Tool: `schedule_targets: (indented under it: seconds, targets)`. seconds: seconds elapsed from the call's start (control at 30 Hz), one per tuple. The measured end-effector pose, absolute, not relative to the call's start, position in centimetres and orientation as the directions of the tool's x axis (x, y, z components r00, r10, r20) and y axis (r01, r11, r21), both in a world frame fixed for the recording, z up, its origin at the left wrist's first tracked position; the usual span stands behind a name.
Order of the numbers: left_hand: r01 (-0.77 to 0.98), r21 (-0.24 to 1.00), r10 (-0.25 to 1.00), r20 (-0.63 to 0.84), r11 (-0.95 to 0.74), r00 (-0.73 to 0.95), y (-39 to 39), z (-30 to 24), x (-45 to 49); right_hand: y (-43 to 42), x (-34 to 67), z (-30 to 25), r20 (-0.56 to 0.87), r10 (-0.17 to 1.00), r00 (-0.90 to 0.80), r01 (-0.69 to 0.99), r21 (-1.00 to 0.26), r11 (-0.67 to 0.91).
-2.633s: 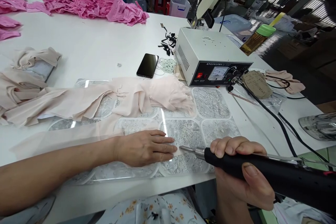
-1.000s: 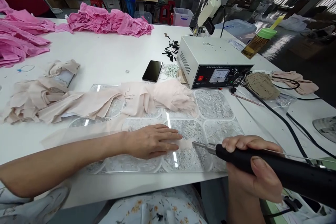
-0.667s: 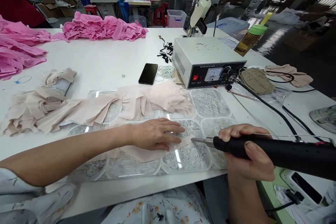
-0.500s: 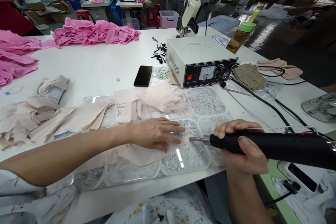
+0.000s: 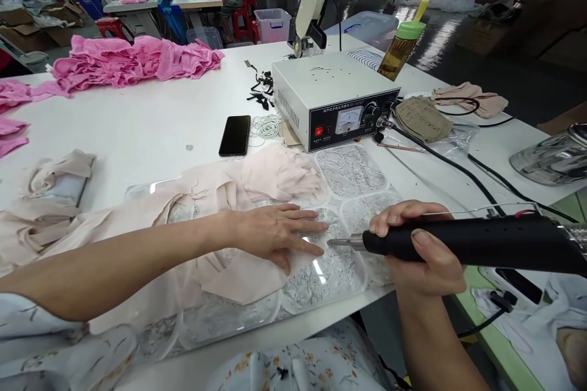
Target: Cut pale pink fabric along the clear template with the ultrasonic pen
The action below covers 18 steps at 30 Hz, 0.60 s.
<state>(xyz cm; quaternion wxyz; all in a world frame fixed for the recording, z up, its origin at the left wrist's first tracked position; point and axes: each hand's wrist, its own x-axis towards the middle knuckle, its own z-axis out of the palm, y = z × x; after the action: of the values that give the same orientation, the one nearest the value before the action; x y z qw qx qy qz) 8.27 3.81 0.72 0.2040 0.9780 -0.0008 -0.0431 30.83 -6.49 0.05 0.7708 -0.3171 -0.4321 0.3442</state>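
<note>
My left hand [image 5: 275, 233] lies flat with its fingers spread, pressing beige fabric [image 5: 247, 278] against a clear, scratched plastic board [image 5: 321, 284] with rounded panels. Wrapped around the thick black handle of an ultrasonic welding gun [image 5: 472, 244] is my right hand [image 5: 422, 250]. The gun's metal tip points left and sits at the fabric's edge, close to my left fingertips; whether it touches the cloth I cannot tell. Behind my left hand a bunched stack of beige pieces [image 5: 279, 174] rests on the board, and more beige cloth trails left under my forearm.
A control box [image 5: 337, 104] with a dial and lit red switch stands behind the board, its cable running to the gun. Nearby are a phone [image 5: 235, 135], a bottle [image 5: 401, 52], a glass jar [image 5: 550, 156] and brown templates [image 5: 422, 119]. Pink fabric [image 5: 132, 64] lies at the back left.
The camera view has shifted, so the background sits further left. My left hand and the gun tip have barely moved against the board, and both hands keep their hold.
</note>
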Motion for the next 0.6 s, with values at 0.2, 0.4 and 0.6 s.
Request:
schedule_targets:
  seconds: [0.2,0.4,0.6]
  targets:
    - [0.013,0.449,-0.015,-0.061,-0.894,0.998,4.37,0.45,8.86,-6.41,30.69,0.13,0.429,0.799,0.421,-0.221,-0.806,0.549]
    - [0.009,0.45,-0.016,-0.051,-0.893,0.999,4.65,0.42,8.68,-6.55,30.82,0.01,0.428,0.8,0.42,-0.21,-0.812,0.544]
    - [0.016,0.426,-0.024,-0.089,-0.904,0.996,4.75,0.45,8.72,-6.45,30.85,-0.07,0.417,0.796,0.439,-0.202,-0.817,0.54]
